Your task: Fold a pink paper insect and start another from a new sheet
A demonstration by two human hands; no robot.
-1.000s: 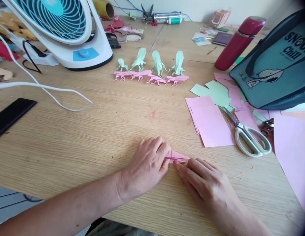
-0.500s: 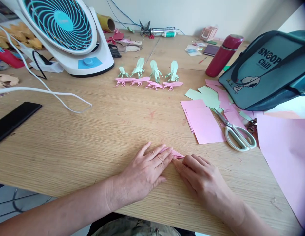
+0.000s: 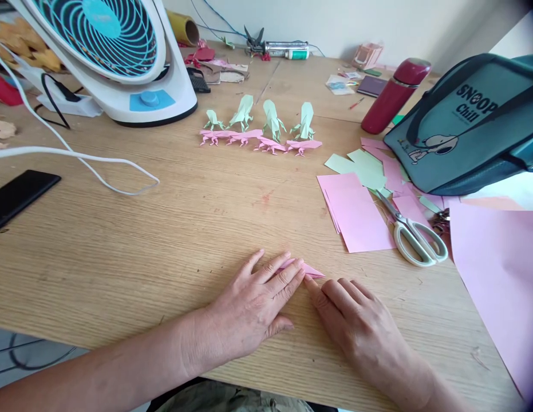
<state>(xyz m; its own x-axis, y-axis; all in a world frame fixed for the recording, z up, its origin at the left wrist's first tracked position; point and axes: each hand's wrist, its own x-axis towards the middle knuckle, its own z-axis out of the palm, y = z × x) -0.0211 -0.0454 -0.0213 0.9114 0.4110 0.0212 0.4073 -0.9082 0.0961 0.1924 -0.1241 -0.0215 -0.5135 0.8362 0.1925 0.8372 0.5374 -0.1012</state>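
Note:
A small folded piece of pink paper [image 3: 311, 270] lies on the table in front of me. My left hand [image 3: 255, 300] rests flat across its left part, fingers stretched out, hiding much of it. At the paper's near edge, one digit of my right hand [image 3: 356, 320] touches it close to the left fingertips. The other right fingers are curled in, and no object shows in them. The pointed right tip of the paper sticks out uncovered. Farther back stand several pink folded-paper animals [image 3: 266, 144] in a row, with green folded-paper animals [image 3: 271, 119] behind them.
Right of my hands are stacked pink sheets [image 3: 356, 212], scissors [image 3: 414, 232], green paper pieces [image 3: 367, 169] and a large pink sheet [image 3: 498, 274]. Behind them stand a red flask [image 3: 395, 97] and a teal bag [image 3: 464, 126]. A fan [image 3: 150, 103], white cable [image 3: 107, 183] and black phone-like slab [image 3: 23, 191] are at left.
My right hand has shifted slightly toward me and right, and its curled fingers have come away from the paper's tip. My left hand keeps the paper pressed. The view has turned slightly.

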